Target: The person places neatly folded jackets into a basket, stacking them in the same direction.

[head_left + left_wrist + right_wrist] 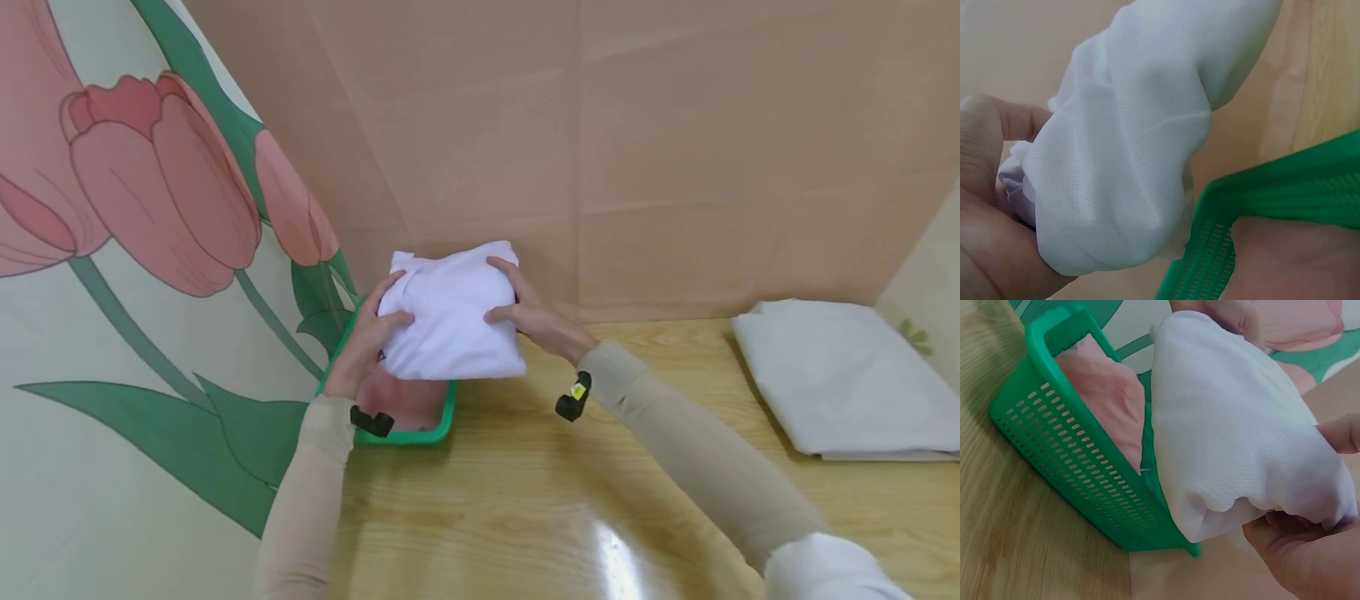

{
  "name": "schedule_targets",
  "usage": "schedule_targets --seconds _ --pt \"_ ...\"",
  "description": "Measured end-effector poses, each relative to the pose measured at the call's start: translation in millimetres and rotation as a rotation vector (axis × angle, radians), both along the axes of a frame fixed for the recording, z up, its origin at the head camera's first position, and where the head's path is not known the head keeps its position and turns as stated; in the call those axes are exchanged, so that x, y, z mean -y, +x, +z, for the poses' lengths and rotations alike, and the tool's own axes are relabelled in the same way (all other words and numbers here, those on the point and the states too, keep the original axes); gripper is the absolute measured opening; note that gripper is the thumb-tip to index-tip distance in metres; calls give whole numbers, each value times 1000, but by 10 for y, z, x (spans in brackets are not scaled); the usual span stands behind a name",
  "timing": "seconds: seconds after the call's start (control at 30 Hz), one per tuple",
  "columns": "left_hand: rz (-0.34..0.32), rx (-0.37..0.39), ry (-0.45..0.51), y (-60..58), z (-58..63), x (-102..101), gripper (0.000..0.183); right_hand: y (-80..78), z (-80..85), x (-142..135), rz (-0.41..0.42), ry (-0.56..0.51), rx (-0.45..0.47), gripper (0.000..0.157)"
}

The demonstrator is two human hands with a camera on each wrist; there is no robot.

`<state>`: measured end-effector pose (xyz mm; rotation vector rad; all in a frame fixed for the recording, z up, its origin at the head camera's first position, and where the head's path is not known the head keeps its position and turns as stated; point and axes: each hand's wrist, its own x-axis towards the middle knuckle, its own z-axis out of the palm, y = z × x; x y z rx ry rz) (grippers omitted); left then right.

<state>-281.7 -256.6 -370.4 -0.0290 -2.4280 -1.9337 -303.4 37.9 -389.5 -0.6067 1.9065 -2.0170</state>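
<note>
Two hands pinched one white cloth (453, 312) between thumb and fingers: left hand (365, 340) at nine o'clock, right hand (542, 318) at three. One green basket (448, 408) holding pink fabric (408, 406) sat at seven, one folded pale sheet (847, 379) farther toward three.

Indoor corner of domestic appearance (the exact room cannot be determined). A tulip-printed panel (168, 183) occupies nine o'clock; a creased brown sheet (690, 150) spans twelve. The wood-grain surface (465, 517) bears household articles: a perforated green basket (1079, 447) containing pink cloth (1107, 394), toward seven, and a folded pale sheet (847, 383), toward four.
</note>
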Motion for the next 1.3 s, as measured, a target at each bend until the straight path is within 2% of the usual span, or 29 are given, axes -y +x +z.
schedule_targets --seconds 0.2,0.33,0.57,0.7,0.93,1.17,1.3 --pt "69 13 -71 -119 51 164 74 -92 55 185 -20 -12 -5 96" --pt "71 -3 -119 -204 88 227 74 -130 63 265 -27 -34 19 96" --pt "110 13 -104 -246 156 355 76 -190 12 457 -38 -106 29 97" --pt "120 -6 -112 -286 166 443 75 -237 -31 589 -64 -177 46 97" --pt "112 -16 -105 -377 52 535 74 -309 -218 736 -97 -231 84 102" --pt "175 -17 -73 -466 -116 620 75 -346 -343 943 -149 -183 49 101" --pt "211 10 -61 -479 -237 705 75 -337 -469 1066 -168 -123 47 102"
